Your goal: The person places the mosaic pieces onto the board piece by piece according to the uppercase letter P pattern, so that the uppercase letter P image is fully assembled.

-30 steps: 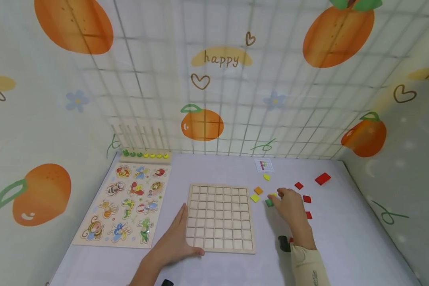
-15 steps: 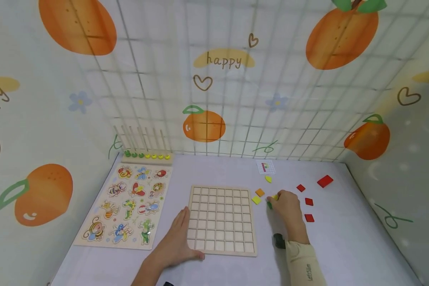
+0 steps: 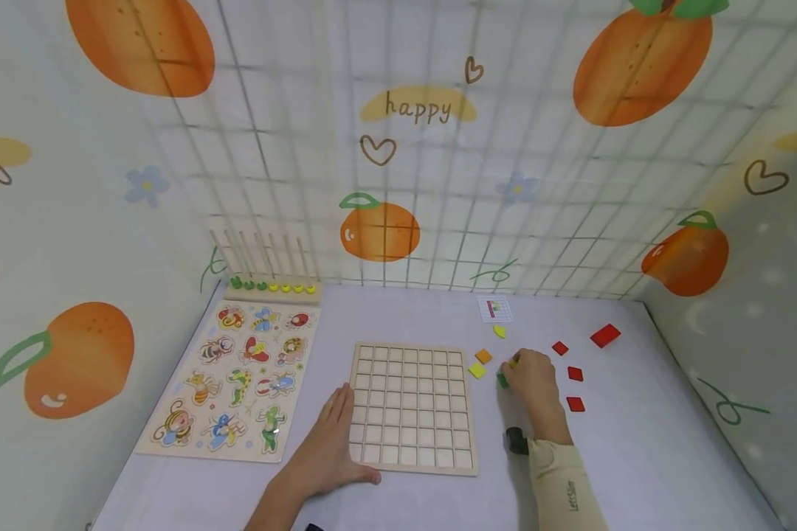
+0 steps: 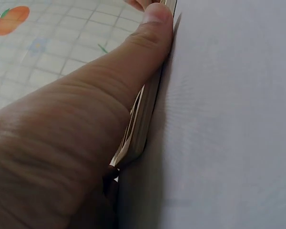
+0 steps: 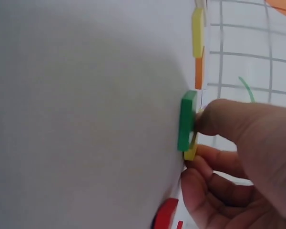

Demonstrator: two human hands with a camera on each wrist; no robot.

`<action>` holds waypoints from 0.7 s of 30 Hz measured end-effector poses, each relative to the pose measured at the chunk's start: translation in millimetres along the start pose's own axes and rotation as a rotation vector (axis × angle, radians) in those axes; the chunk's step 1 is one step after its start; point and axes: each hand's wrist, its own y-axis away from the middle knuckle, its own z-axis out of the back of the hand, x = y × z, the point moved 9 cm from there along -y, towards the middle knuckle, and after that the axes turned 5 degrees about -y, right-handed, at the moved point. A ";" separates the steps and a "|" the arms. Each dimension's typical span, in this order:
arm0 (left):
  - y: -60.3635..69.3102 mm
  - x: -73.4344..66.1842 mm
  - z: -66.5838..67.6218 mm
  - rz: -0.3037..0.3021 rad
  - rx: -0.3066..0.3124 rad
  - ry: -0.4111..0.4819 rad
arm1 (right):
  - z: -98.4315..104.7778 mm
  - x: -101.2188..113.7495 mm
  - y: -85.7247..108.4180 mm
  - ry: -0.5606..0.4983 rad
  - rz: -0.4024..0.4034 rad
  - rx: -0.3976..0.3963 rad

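My left hand (image 3: 324, 446) lies along the left side of a wooden grid board (image 3: 413, 409), fingers straight against its edge and thumb along its near edge. In the left wrist view, the thumb (image 4: 128, 57) covers part of the board's side. Right of the board, my right hand (image 3: 533, 385) pinches a small yellow tile (image 5: 190, 151) between thumb and curled fingers, low at the tabletop. A green tile (image 5: 186, 121) stands just in front of the thumb, partly hiding the yellow one. Close by lie another yellow tile (image 3: 477, 371) and an orange tile (image 3: 483, 356).
Several red pieces (image 3: 575, 374) lie right of the right hand. Farther back are a yellow leaf-shaped piece (image 3: 499, 332) and a printed card (image 3: 494, 309). An insect puzzle board (image 3: 229, 383) occupies the left, with a pegged bead rack (image 3: 272, 293) behind it.
My right hand has lowered slightly, and its thumb and fingers have closed on the yellow tile beside the green one. The left hand has stayed at the grid board.
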 end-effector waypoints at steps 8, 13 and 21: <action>-0.4 -1.6 -1.8 -0.004 -0.013 -0.063 | 3.3 19.4 6.4 -0.025 0.063 -0.005; -0.6 -3.8 -0.2 -0.008 -0.019 -0.068 | 7.8 51.5 15.4 -0.016 0.249 -0.030; 0.6 -3.9 -0.8 0.007 -0.023 -0.071 | -16.3 91.3 31.3 -0.058 0.476 0.053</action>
